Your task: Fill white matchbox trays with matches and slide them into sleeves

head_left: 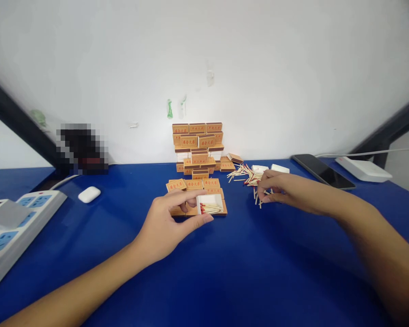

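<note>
Between the thumb and fingers of my left hand [172, 222] is a white matchbox tray [211, 200], tilted so its inside shows several red-tipped matches [209, 209]. Behind and below it lie several flat matchboxes [194, 184] on the blue table. My right hand [279, 188] is at the near side of a loose match pile [243, 173], its fingertips pinched around matches [260, 203] that point downward. How many matches it grips I cannot make out. At the back, matchboxes are built into a stepped stack [197, 143] against the wall.
Two white trays [280, 169] lie behind my right hand. A phone [322, 170] and a white device [363, 169] with a cable are at the right. On the left are a white earbud case [89, 195] and a power strip [42, 213]. The white wall [259, 81] rises behind the table.
</note>
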Demonstrator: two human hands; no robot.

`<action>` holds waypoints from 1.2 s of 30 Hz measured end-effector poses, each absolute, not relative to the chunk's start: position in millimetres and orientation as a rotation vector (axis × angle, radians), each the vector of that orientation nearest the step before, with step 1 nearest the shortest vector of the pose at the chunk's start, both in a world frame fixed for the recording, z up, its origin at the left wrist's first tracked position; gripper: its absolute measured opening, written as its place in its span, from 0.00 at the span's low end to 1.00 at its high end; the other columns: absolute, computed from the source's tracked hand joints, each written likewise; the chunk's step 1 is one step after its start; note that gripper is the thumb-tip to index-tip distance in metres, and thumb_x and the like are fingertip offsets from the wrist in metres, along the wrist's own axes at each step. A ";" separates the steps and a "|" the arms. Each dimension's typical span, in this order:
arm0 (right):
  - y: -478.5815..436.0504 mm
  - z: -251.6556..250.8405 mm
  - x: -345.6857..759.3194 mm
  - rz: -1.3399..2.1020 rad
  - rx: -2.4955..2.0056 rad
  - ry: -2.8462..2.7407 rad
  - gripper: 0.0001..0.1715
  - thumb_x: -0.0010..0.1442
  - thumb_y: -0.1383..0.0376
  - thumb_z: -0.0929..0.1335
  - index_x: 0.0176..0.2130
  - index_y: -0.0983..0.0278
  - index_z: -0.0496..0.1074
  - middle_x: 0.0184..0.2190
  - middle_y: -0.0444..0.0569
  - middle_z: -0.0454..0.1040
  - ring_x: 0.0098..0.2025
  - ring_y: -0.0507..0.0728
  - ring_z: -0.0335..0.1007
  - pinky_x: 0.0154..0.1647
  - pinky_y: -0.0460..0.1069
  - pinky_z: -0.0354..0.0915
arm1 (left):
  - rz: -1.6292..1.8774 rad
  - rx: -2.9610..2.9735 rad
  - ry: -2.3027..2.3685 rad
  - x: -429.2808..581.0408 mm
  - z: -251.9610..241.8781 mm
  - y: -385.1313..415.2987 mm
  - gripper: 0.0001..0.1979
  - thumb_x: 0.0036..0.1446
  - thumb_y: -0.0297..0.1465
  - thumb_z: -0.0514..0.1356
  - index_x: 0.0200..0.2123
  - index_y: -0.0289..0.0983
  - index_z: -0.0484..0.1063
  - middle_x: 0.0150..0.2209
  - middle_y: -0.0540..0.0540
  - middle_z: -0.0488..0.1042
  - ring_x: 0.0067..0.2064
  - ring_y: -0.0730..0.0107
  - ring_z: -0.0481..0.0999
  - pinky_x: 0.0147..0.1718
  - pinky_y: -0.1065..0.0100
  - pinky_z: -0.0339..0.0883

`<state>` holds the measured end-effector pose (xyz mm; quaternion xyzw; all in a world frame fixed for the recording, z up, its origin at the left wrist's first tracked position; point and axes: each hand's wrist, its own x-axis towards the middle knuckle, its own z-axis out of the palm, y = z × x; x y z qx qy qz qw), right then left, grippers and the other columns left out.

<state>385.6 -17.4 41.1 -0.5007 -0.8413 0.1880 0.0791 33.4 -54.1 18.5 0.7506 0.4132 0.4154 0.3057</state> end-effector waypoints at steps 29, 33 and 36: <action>-5.6 21.2 373.0 0.438 -1.466 -2.504 0.12 0.69 0.59 0.65 0.37 0.59 0.75 0.41 0.52 0.72 0.37 0.58 0.70 0.40 0.54 0.65 | 1.100 1.937 1.072 34.4 16.8 -54.8 0.24 0.56 0.39 0.75 0.55 0.41 0.83 0.35 0.47 0.80 0.36 0.66 0.77 0.42 0.63 0.78; -8.4 24.9 370.6 0.499 -1.461 -2.560 0.13 0.71 0.60 0.62 0.38 0.59 0.74 0.41 0.51 0.71 0.39 0.59 0.69 0.41 0.54 0.65 | 1.103 1.958 1.091 34.8 18.3 -54.9 0.24 0.55 0.39 0.75 0.54 0.40 0.84 0.35 0.47 0.80 0.36 0.66 0.78 0.41 0.64 0.78; -10.4 27.3 375.2 0.529 -1.464 -2.573 0.13 0.72 0.60 0.61 0.39 0.59 0.73 0.43 0.52 0.70 0.39 0.59 0.68 0.42 0.55 0.65 | 1.108 1.967 1.094 35.0 19.2 -55.1 0.23 0.55 0.39 0.75 0.54 0.41 0.84 0.35 0.46 0.81 0.35 0.66 0.78 0.39 0.65 0.78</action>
